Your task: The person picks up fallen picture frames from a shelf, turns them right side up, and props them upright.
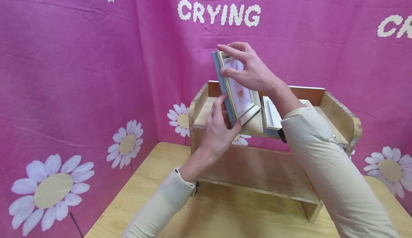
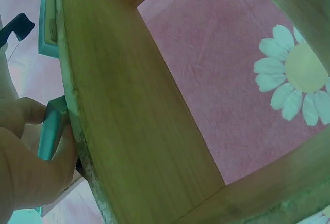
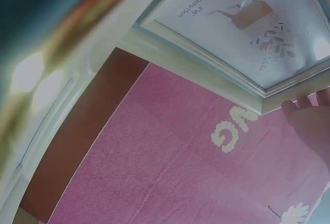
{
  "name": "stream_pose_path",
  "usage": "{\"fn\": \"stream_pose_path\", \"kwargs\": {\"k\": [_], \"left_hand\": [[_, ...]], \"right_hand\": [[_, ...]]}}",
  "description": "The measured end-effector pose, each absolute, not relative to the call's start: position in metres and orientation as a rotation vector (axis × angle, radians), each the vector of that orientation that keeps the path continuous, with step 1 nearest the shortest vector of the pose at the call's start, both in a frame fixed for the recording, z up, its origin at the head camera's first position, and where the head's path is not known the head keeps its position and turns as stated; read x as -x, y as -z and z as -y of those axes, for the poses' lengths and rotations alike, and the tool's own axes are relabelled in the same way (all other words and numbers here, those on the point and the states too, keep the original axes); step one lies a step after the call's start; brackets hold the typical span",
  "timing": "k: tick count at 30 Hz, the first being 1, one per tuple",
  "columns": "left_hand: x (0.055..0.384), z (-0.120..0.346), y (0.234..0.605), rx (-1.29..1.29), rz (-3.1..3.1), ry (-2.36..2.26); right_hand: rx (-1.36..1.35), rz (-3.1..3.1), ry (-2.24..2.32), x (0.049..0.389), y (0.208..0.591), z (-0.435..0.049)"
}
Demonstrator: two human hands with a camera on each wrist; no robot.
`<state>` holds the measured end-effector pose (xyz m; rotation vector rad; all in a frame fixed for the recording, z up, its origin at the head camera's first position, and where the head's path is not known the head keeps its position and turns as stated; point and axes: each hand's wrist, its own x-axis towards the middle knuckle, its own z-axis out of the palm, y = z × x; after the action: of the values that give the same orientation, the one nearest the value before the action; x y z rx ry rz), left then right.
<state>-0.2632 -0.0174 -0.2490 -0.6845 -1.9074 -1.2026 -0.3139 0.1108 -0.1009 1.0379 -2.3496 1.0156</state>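
Observation:
A picture frame [image 1: 239,87] with a pale blue-grey outer edge and a small printed picture stands tilted over the left part of a wooden shelf's top. My left hand [image 1: 219,127] grips its lower left corner; in the left wrist view, thumb and fingers pinch that bluish corner [image 2: 51,126] at the shelf's front edge. Higher up, my right hand [image 1: 249,68] holds the frame's top, fingers over the upper edge and thumb on the side. The right wrist view shows the printed insert [image 3: 252,22] and fingertips curled on the frame's border.
A second picture frame [image 1: 273,118] lies on the shelf top, partly hidden behind the right forearm. The wooden shelf [image 1: 254,166] has raised side panels and a low back board [image 1: 307,92]. It stands on a wooden table [image 1: 170,159], before pink cloth [image 1: 173,34] with daisies and lettering.

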Motion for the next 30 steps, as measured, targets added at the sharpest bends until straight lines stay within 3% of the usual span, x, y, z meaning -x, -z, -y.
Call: {"fn": "stream_pose_path", "kwargs": {"k": [30], "left_hand": [[0.266,0.049,0.244,0.719,1.992,1.282]], "right_hand": [[-0.927,2.275,-0.669,0.331,0.071,-0.092]]}}
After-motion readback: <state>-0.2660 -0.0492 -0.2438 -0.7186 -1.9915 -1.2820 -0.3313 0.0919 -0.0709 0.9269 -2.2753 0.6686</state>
